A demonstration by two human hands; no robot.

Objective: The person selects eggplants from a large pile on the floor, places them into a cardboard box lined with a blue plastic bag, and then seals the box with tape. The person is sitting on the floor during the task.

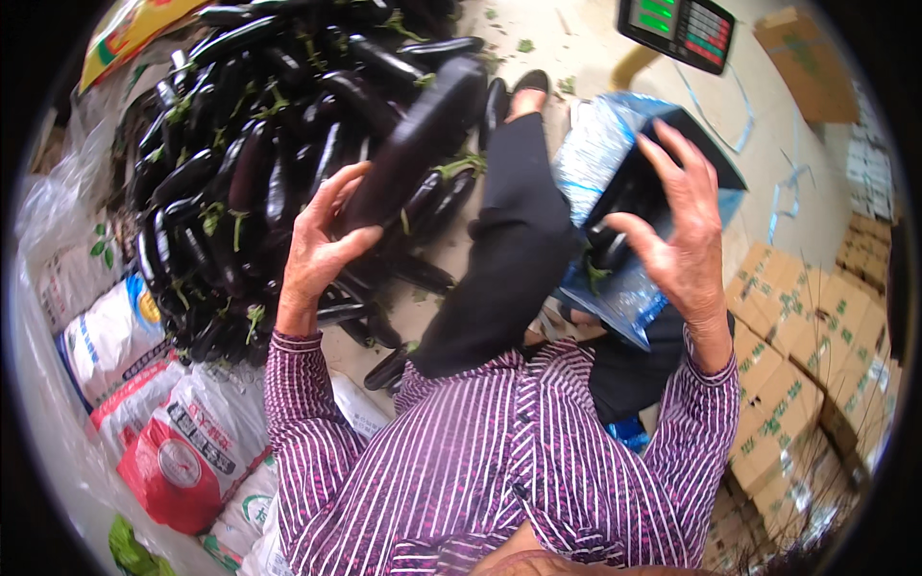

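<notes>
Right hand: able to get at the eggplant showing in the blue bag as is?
Looks like yes: the right hand is open over the mouth of the blue bag, and nothing visible blocks the eggplant inside.

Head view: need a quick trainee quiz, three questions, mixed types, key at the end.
1. Which hand holds the large eggplant?
2. True or false: the blue plastic bag is to the right of the eggplant pile.
3. Fill in the colour: the lit screen of the digital scale display glows ____.

Key:
1. The left hand; the right hand is spread at the bag's open mouth.
2. True.
3. Green.
</notes>
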